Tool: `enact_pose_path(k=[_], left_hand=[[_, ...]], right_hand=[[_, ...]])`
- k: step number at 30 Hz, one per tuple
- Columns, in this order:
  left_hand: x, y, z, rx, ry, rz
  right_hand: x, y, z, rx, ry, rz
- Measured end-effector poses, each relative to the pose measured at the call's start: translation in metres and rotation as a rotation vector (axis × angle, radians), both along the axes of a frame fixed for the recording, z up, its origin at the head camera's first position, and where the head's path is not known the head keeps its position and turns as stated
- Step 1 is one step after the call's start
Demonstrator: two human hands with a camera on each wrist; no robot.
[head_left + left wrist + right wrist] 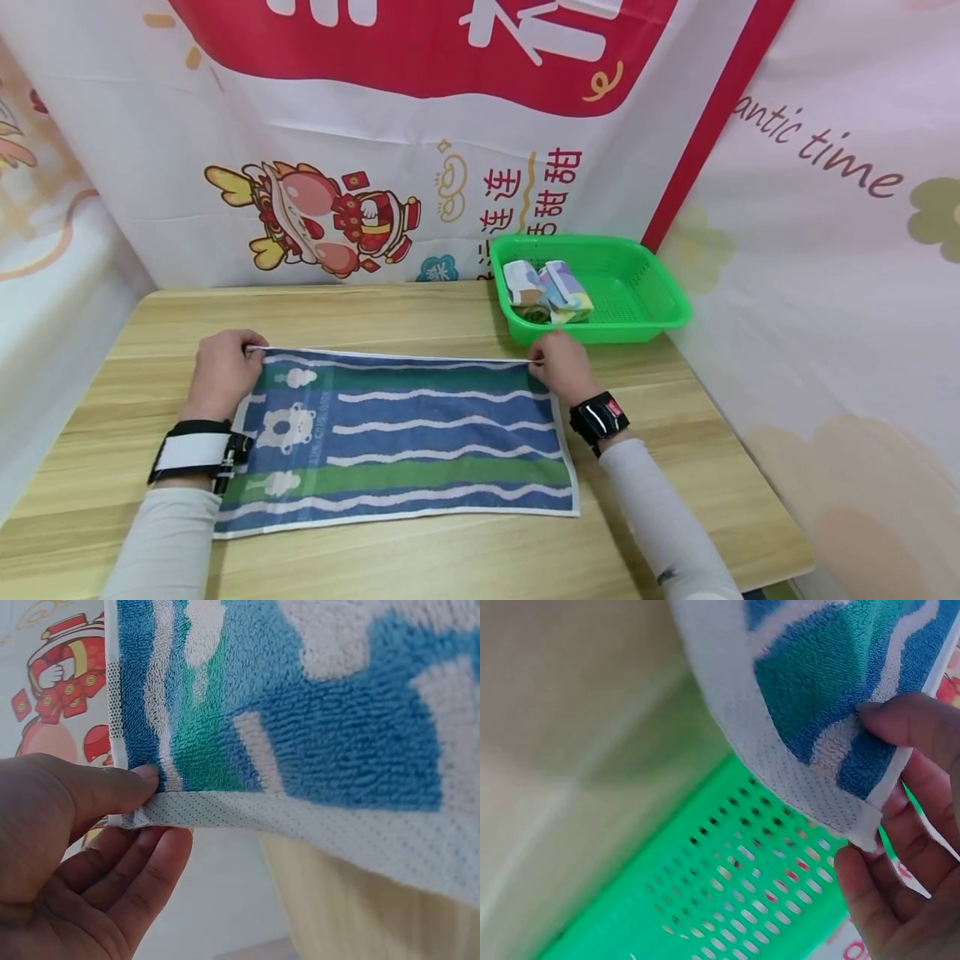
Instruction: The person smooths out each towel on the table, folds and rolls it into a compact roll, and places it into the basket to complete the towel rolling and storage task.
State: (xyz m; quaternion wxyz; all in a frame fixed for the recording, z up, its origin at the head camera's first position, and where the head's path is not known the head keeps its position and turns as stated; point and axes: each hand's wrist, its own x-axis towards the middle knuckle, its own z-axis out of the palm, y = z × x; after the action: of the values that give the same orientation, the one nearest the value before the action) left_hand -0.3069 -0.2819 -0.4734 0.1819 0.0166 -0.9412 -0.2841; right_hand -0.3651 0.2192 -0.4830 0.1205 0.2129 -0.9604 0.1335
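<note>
A blue and green towel (427,442) with white wavy stripes, white bear shapes and a white hem stretches between both hands over the table. My left hand (225,375) pinches its far left corner; in the left wrist view, the thumb of the left hand (82,832) lies on top of the towel (337,742) and the fingers beneath. At the far right corner, my right hand (564,365) pinches the edge the same way. The right wrist view has the right hand (915,817) with the thumb over the towel (810,697), its corner poking out past the fingertips.
A green plastic basket (637,333) with perforated walls stands at the table's back right, just beyond the right hand. Two rolled cloths (566,292) lie in its left end. The wooden table (390,558) meets printed curtains (180,250) at the back and right.
</note>
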Motion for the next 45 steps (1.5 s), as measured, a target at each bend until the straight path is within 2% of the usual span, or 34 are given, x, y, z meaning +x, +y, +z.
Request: enact_pose_path(k=[8,12,18,22,25,28,31,35,39,45], left_hand=[[0.010,-0.001,0.016,0.000,0.083,-0.024],[0.015,0.001,0.020,0.010,0.117,-0.026],[0.018,0.011,0.025,0.027,0.210,-0.037],[0.021,0.016,0.029,0.009,0.228,-0.063],[0.026,0.018,0.030,-0.002,0.231,-0.084],[0.035,0.018,0.028,-0.010,0.238,-0.090],[0.049,0.018,0.024,-0.018,0.220,-0.072],[0.068,0.018,0.017,-0.031,0.185,-0.054],[0.081,0.021,0.009,-0.046,0.183,-0.064],[0.098,0.027,0.002,-0.081,0.134,-0.082]], right_hand=[[0.005,0.003,0.013,-0.220,-0.023,0.053],[0.005,0.004,0.024,-0.310,0.012,0.046],[-0.001,0.008,0.042,-0.342,0.078,-0.001],[-0.003,0.008,0.051,-0.357,0.116,-0.034],[0.001,0.007,0.057,-0.352,0.145,-0.038],[0.010,0.006,0.060,-0.317,0.142,-0.035],[0.021,0.005,0.058,-0.254,0.088,-0.024],[0.037,0.004,0.049,-0.204,-0.045,-0.006],[0.052,0.007,0.040,-0.220,-0.163,-0.013],[0.069,0.011,0.025,-0.219,-0.238,-0.026]])
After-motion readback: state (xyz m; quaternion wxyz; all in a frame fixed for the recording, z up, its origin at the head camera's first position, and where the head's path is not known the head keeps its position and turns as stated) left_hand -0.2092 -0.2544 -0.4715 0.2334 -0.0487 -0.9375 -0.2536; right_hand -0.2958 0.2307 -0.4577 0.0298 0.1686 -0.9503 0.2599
